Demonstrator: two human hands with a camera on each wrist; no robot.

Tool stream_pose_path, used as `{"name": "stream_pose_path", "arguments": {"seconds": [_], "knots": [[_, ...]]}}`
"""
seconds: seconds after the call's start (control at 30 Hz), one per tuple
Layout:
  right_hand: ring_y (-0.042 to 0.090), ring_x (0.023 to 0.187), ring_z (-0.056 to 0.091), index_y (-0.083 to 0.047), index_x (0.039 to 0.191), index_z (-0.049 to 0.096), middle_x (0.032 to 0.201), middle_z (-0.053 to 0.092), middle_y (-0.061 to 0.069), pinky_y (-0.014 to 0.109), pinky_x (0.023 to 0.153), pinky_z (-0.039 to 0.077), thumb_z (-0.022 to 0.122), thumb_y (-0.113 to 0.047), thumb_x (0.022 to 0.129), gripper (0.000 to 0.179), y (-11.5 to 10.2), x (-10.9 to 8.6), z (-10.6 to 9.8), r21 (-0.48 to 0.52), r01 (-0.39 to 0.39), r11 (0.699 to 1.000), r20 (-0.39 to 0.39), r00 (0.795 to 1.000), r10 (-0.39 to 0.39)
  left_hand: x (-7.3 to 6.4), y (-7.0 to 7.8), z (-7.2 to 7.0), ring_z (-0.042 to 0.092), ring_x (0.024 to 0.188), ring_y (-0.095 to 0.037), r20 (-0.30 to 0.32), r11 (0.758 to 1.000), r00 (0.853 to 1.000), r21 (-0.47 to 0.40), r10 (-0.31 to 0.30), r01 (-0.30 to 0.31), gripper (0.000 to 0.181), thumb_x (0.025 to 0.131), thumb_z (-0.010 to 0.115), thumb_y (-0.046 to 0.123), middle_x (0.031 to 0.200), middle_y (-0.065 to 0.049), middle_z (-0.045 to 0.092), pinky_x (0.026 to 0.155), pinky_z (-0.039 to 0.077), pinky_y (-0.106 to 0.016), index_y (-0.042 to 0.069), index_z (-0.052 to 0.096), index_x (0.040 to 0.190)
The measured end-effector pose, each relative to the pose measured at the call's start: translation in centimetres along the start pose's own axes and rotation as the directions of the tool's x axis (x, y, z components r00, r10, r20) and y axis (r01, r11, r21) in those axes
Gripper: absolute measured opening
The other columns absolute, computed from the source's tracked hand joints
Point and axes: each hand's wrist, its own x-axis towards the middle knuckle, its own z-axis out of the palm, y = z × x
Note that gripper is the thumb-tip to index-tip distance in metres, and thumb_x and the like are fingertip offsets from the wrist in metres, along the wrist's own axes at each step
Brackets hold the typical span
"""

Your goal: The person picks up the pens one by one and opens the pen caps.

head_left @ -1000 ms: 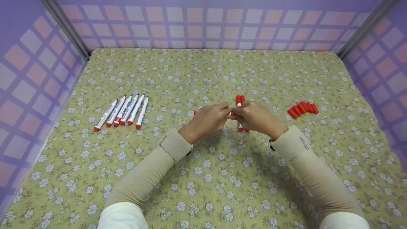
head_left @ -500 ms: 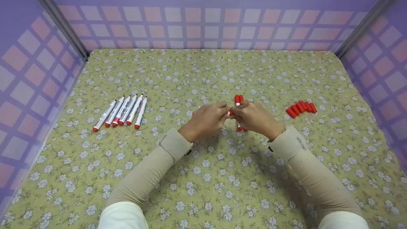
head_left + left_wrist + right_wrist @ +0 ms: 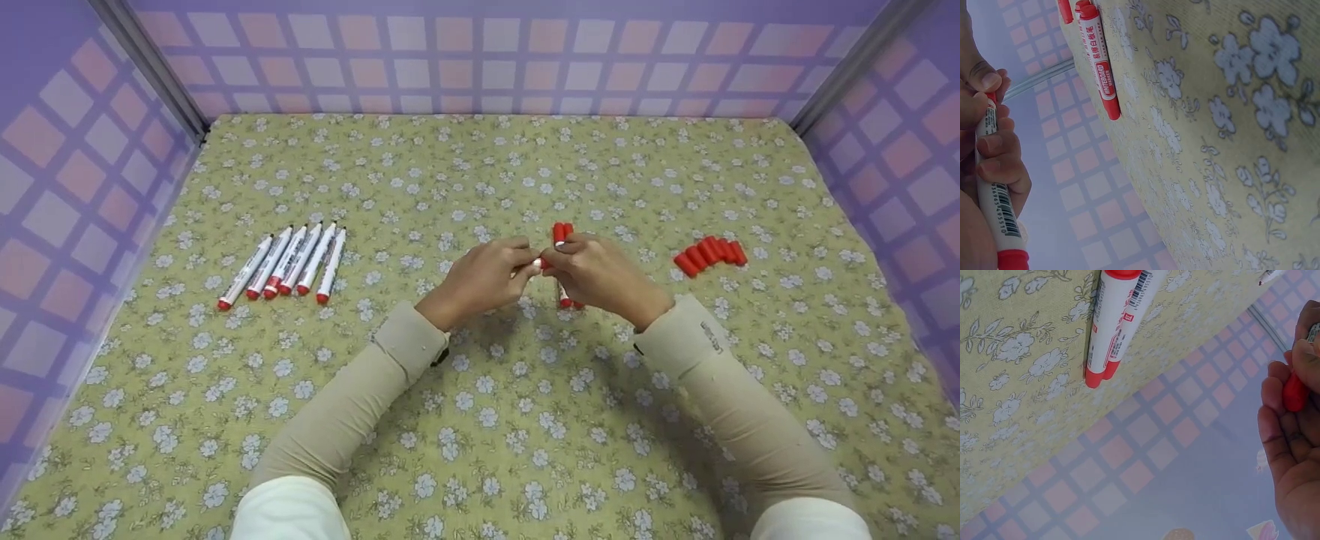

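My left hand (image 3: 486, 276) grips a white whiteboard marker (image 3: 997, 208), its fingers curled round the barrel with the barcode and red end plug showing in the left wrist view. At the marker's other end, my right hand (image 3: 606, 279) pinches a red marker cap (image 3: 1296, 392) between thumb and fingers. The cap sits right at the marker's tip end, and the fingers cover the joint. Close by the right hand, two capped whiteboard markers (image 3: 1111, 323) lie side by side on the flowered cloth, partly hidden by that hand in the head view.
Several uncapped markers (image 3: 291, 262) lie in a slanted row on the left, dark tips pointing away. On the right is a row of several loose red caps (image 3: 709, 255). Checked purple panels (image 3: 480, 60) stand along the back and sides of the cloth-covered table (image 3: 480, 450).
Both hands stay nearly in place. My left hand has shifted slightly on the marker, whose red end no longer shows beyond it in the head view.
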Motion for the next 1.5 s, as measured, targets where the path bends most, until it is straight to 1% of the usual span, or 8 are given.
{"name": "stream_pose_path", "arguments": {"seconds": [0.23,0.4,0.7,0.87,0.97,1.13,1.27,1.5], "knots": [[0.023,0.064,0.063,0.001,0.095,0.073,0.08,0.071,0.014,0.032,0.059,0.054,0.067,-0.006,0.089,0.011,0.1,0.2,0.0,0.03,-0.022,0.999,0.032,0.999,0.021,-0.1,-0.2,-0.2,0.05,0.072,-0.014,0.029,1.0,1.0,0.011,0.012,-0.013,0.031,0.102,0.048,0.026,0.094,-0.004,0.057,0.065,0.045,-0.028,0.01,0.067,0.12],[0.022,0.062,0.06,0.0,0.089,0.071,0.074,0.068,0.012,0.031,0.058,0.052,0.067,-0.007,0.089,0.008,0.1,0.2,-0.4,0.004,-0.031,1.0,0.052,0.998,0.03,-0.4,-0.4,-0.6,0.053,0.076,-0.014,0.039,1.0,0.999,0.02,0.006,-0.007,0.03,0.102,0.046,0.025,0.098,-0.005,0.057,0.069,0.047,-0.03,0.01,0.067,0.118],[0.022,0.061,0.059,0.0,0.083,0.069,0.073,0.069,0.012,0.031,0.056,0.052,0.067,-0.007,0.089,0.009,0.4,-0.2,-1.2,-0.015,-0.07,0.997,0.054,0.996,0.07,-1.4,-1.6,-1.6,0.053,0.079,-0.014,0.011,0.996,0.997,-0.047,-0.073,0.074,0.031,0.102,0.048,0.023,0.101,-0.006,0.057,0.069,0.047,-0.029,0.004,0.065,0.119],[0.021,0.061,0.057,0.002,0.09,0.071,0.077,0.071,0.013,0.03,0.056,0.052,0.068,-0.007,0.088,0.009,0.7,-0.4,-1.3,-0.014,-0.089,0.996,0.046,0.995,0.09,-2.0,-2.6,-2.3,0.052,0.077,-0.016,0.0,0.986,0.989,-0.083,-0.147,0.147,0.033,0.102,0.046,0.023,0.102,-0.009,0.057,0.067,0.046,-0.03,0.002,0.063,0.122],[0.021,0.062,0.057,0.002,0.096,0.072,0.081,0.072,0.014,0.029,0.057,0.052,0.068,-0.007,0.088,0.013,0.7,-0.6,-1.3,-0.006,-0.094,0.996,0.043,0.995,0.094,-2.3,-3.2,-2.5,0.053,0.078,-0.018,-0.009,0.976,0.981,-0.109,-0.193,0.191,0.033,0.103,0.046,0.021,0.101,-0.011,0.057,0.067,0.046,-0.031,0.0,0.063,0.121],[0.022,0.063,0.059,0.003,0.1,0.073,0.083,0.072,0.015,0.03,0.056,0.051,0.068,-0.006,0.088,0.016,0.8,-0.8,-1.3,0.005,-0.101,0.995,0.039,0.994,0.101,-2.9,-4.3,-2.9,0.057,0.09,-0.023,-0.029,0.959,0.966,-0.135,-0.256,0.25,0.032,0.102,0.045,0.017,0.106,-0.015,0.058,0.076,0.05,-0.035,-0.002,0.06,0.123],[0.022,0.064,0.06,0.003,0.102,0.073,0.084,0.072,0.016,0.03,0.055,0.051,0.067,-0.005,0.089,0.016,0.9,-1.0,-1.3,0.009,-0.12,0.993,0.051,0.992,0.119,-3.3,-5.3,-3.4,0.056,0.093,-0.025,-0.018,0.929,0.938,-0.151,-0.345,0.338,0.033,0.102,0.044,0.017,0.11,-0.016,0.058,0.078,0.049,-0.038,-0.002,0.058,0.125],[0.022,0.067,0.065,0.002,0.101,0.073,0.086,0.072,0.015,0.031,0.057,0.055,0.068,-0.005,0.088,0.016,1.0,-1.3,-1.3,-0.001,-0.144,0.99,0.064,0.988,0.143,-4.0,-7.4,-4.5,0.044,0.065,-0.018,-0.026,0.876,0.89,-0.193,-0.455,0.442,0.028,0.097,0.043,0.011,0.092,-0.013,0.055,0.057,0.038,-0.031,-0.005,0.061,0.112]]}}
